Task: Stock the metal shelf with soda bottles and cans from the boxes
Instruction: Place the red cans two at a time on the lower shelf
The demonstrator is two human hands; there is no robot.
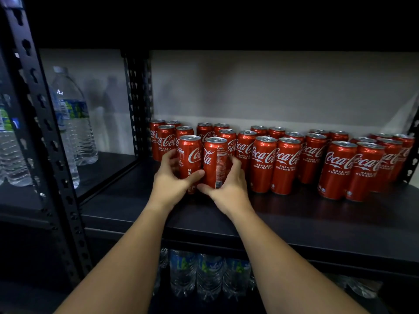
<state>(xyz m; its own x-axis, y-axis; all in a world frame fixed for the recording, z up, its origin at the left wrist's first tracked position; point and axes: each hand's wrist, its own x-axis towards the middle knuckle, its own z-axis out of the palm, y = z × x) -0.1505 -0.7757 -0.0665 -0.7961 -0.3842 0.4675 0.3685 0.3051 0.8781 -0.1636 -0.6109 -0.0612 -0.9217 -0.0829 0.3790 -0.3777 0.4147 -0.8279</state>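
Two red cola cans stand side by side on the black metal shelf (pixel 294 223), in front of the left end of the can rows. My left hand (pixel 172 180) grips the left can (pixel 190 155) with fingers curled round its left side and thumb across its front. My right hand (pixel 226 186) grips the right can (pixel 215 158) low down, thumb under its front. Several more red cola cans (pixel 285 164) stand in rows behind and to the right, reaching the shelf's right end.
A black perforated upright (pixel 45 132) stands at the left front, another (pixel 138 98) at the back. Clear water bottles (pixel 72 118) fill the neighbouring shelf on the left. More water bottles (pixel 204 275) sit on the level below. The shelf board's front strip lies bare.
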